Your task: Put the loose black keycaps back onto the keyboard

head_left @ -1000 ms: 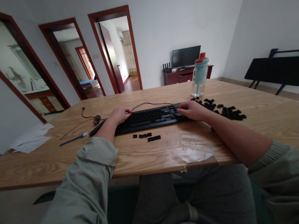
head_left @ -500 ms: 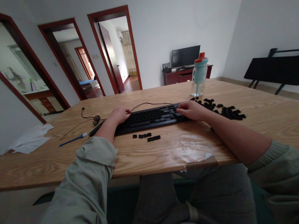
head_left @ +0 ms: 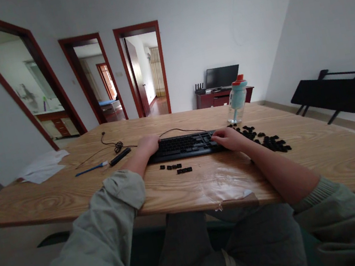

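Observation:
A black keyboard [head_left: 183,146] lies on the wooden table. My left hand [head_left: 150,146] rests at its left end, fingers curled over the edge, the fingertips mostly hidden. Over the number pad at the right end is my right hand [head_left: 228,137], its thumb and index finger pressed together; anything between them is too small to make out. A short row of loose black keycaps [head_left: 184,170] and a few more just behind it lie in front of the keyboard. Many black keycaps [head_left: 273,143] are heaped to the right of my right hand.
Left of the keyboard are a black stick-like object [head_left: 120,156], a blue brush [head_left: 90,169], a coiled cable [head_left: 118,147] and white paper [head_left: 44,168]. A clear bottle [head_left: 237,100] with a red cap stands behind the heap. Clear film covers part of the table [head_left: 106,196] near the front edge.
The view has tilted up slightly, so everything sits lower. My left hand has shifted a little right, and its fingers are less visible. My right hand stays at the number pad.

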Demonstrator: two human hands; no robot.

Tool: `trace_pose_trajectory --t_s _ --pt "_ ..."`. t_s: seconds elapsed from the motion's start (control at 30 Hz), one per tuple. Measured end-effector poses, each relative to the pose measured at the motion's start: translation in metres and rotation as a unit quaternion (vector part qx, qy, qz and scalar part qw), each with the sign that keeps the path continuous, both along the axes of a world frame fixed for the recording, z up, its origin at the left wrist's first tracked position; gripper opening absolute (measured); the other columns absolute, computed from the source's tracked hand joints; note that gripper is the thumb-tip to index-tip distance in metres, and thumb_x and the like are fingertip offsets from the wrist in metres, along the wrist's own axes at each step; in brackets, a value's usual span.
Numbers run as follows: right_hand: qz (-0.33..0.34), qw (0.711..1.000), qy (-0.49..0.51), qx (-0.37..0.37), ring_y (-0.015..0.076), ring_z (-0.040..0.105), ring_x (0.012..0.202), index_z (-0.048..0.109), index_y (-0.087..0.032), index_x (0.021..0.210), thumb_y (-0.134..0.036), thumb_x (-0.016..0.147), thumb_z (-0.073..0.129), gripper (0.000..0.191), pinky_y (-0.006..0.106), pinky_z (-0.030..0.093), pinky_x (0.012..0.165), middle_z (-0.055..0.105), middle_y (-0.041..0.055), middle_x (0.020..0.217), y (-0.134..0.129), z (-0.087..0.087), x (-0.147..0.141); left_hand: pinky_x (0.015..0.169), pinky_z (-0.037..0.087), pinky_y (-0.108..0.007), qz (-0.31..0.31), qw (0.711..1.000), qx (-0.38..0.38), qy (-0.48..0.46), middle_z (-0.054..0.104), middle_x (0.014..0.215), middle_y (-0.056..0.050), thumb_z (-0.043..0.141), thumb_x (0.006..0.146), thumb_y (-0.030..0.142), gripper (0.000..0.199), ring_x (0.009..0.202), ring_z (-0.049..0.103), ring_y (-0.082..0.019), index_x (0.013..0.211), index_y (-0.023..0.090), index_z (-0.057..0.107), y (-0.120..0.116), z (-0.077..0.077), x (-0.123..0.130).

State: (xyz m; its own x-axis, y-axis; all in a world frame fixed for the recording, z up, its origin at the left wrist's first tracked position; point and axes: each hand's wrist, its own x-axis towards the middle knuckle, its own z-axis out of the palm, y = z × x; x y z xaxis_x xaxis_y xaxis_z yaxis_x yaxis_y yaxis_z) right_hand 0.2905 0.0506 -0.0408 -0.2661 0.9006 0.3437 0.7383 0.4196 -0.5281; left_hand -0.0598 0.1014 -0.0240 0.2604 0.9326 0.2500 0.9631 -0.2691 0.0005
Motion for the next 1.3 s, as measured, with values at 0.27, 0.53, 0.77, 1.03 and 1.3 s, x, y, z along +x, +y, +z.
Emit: trace_pose_trajectory --t_s 0.27,0.53,0.77,1.03,1.3 --pt "-0.008 1.000 0.006 0.002 0.0161 0.050 0.059 0.067 -0.015 0.072 -0.044 0.082 0.053 0.033 0.029 0.036 0.058 0.059 0.0021 0.059 -0.001 0.001 0.000 0.079 0.049 -0.030 -0.084 0.990 -0.001 -0.116 0.074 0.106 -0.010 0.059 0.087 0.036 0.034 0.092 0.066 -0.022 0.112 0.018 0.073 -0.021 0.024 -0.011" --pt "0.004 1.000 -0.006 0.016 0.0156 0.049 0.058 0.063 -0.017 0.066 -0.045 0.084 0.051 0.035 0.029 0.035 0.057 0.059 0.0018 0.057 0.001 0.000 0.001 0.066 0.044 -0.028 -0.382 0.914 -0.138 -0.002 0.071 0.081 -0.005 0.075 0.073 0.042 0.021 0.076 0.063 -0.018 0.081 0.022 0.075 -0.118 0.031 0.085" --pt "0.013 1.000 0.001 0.014 0.0157 0.050 0.059 0.064 -0.016 0.071 -0.044 0.083 0.051 0.033 0.029 0.036 0.058 0.059 0.0018 0.060 0.000 -0.001 0.000 0.072 0.046 -0.027 -0.397 0.906 -0.146 -0.007 0.073 0.091 -0.004 0.067 0.078 0.029 0.020 0.081 0.065 -0.017 0.095 0.023 0.075 -0.115 0.023 0.079" --pt "0.006 1.000 -0.012 0.018 0.0157 0.050 0.059 0.065 -0.016 0.070 -0.043 0.083 0.052 0.032 0.029 0.037 0.060 0.059 0.0013 0.060 -0.001 0.001 0.001 0.065 0.046 -0.027 -0.331 0.927 -0.177 -0.011 0.074 0.086 -0.003 0.073 0.071 0.030 0.019 0.073 0.064 -0.017 0.088 0.024 0.078 -0.100 0.027 0.067" --pt "0.003 1.000 -0.016 0.011 0.0162 0.051 0.059 0.064 -0.017 0.069 -0.042 0.084 0.052 0.032 0.030 0.036 0.059 0.060 0.0022 0.060 -0.002 0.002 0.000 0.081 0.048 -0.026 -0.369 0.912 -0.096 -0.150 0.073 0.097 -0.004 0.065 0.083 0.031 0.022 0.088 0.065 -0.017 0.097 0.019 0.077 -0.087 0.036 0.063"
